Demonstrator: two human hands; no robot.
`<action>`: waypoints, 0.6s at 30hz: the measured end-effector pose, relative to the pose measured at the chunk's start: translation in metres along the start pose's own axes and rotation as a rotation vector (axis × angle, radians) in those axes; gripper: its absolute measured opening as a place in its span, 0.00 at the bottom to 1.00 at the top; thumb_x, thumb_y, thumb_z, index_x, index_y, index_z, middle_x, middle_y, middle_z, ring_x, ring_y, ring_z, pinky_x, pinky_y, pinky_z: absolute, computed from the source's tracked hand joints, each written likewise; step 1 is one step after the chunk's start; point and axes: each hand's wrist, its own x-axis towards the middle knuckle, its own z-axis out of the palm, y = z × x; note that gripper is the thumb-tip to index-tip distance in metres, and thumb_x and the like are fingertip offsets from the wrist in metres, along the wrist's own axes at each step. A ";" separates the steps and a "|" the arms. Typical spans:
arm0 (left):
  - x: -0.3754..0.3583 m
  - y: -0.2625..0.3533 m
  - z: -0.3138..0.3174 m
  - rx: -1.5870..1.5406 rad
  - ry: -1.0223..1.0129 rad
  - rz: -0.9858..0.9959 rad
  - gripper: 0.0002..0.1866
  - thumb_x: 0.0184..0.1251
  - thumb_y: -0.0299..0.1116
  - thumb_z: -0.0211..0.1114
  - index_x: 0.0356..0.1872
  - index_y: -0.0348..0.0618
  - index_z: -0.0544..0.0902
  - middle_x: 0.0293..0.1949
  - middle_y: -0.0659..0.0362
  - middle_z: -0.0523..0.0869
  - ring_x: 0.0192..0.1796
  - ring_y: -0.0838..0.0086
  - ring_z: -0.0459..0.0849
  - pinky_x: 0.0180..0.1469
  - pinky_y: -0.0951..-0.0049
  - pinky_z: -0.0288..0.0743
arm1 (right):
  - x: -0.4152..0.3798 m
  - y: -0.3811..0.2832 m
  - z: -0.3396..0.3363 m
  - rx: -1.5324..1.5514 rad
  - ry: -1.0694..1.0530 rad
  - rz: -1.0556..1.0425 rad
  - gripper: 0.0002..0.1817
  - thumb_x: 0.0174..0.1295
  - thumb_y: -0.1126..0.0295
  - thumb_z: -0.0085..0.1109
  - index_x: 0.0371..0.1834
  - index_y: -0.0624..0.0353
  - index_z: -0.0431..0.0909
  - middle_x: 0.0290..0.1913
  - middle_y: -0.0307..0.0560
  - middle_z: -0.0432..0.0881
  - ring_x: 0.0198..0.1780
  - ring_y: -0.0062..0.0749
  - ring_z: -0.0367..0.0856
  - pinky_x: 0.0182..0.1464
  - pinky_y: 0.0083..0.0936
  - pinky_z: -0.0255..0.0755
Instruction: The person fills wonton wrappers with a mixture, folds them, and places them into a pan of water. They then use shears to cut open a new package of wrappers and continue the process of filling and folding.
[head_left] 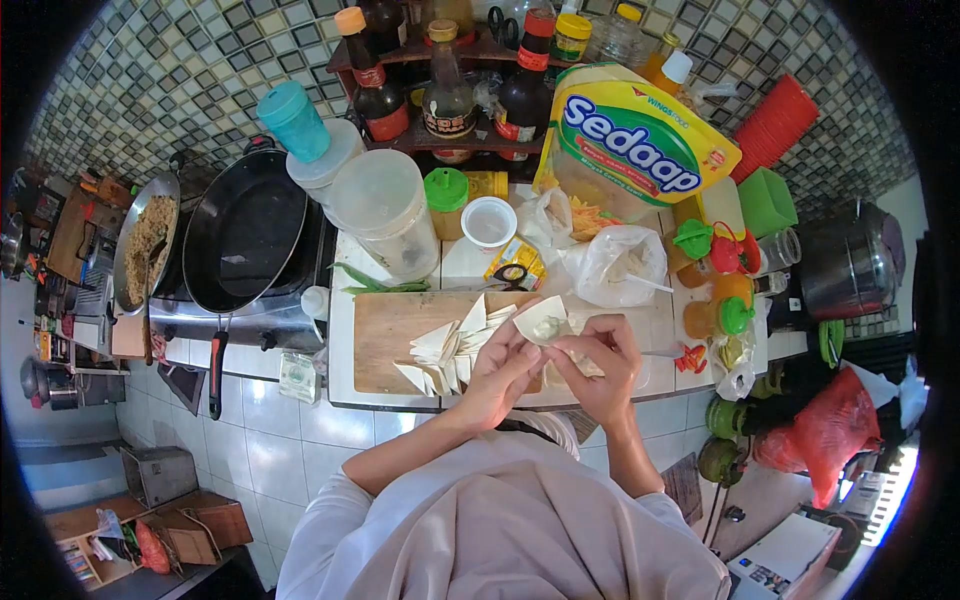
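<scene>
My left hand [503,368] is closed on the lower left side of a thin pale wrapper [532,314], with its thumb toward the middle. A small whitish-green lump [548,327] sits on the wrapper. From the right, my right hand [603,366] pinches the wrapper's lower right edge, fingertips close to the left thumb. Under and left of my hands lies a wooden cutting board [395,322] with many pale triangular wrappers [440,345] fanned across it. Part of the board's right end is hidden by my hands.
Black-handled scissors [511,274], a white cup [489,222] and a plastic bag [622,265] lie behind the board. A stove with a black frying pan [245,235] stands left. Sauce bottles [378,100] line a rack; lidded jars [735,315] stand right.
</scene>
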 end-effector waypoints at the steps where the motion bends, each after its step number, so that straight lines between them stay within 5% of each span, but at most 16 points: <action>1: 0.000 0.000 0.002 0.018 0.040 0.005 0.30 0.69 0.24 0.53 0.70 0.40 0.54 0.64 0.56 0.67 0.65 0.74 0.67 0.67 0.72 0.62 | 0.001 -0.001 0.001 0.033 0.017 0.060 0.10 0.41 0.75 0.72 0.30 0.54 0.85 0.33 0.38 0.70 0.25 0.22 0.69 0.24 0.18 0.63; 18: -0.003 -0.001 -0.003 0.021 0.242 0.000 0.19 0.69 0.23 0.54 0.59 0.36 0.68 0.54 0.53 0.77 0.55 0.73 0.79 0.62 0.70 0.73 | 0.010 -0.004 0.018 0.076 0.127 0.198 0.08 0.43 0.77 0.72 0.28 0.58 0.84 0.32 0.39 0.67 0.29 0.24 0.67 0.29 0.20 0.61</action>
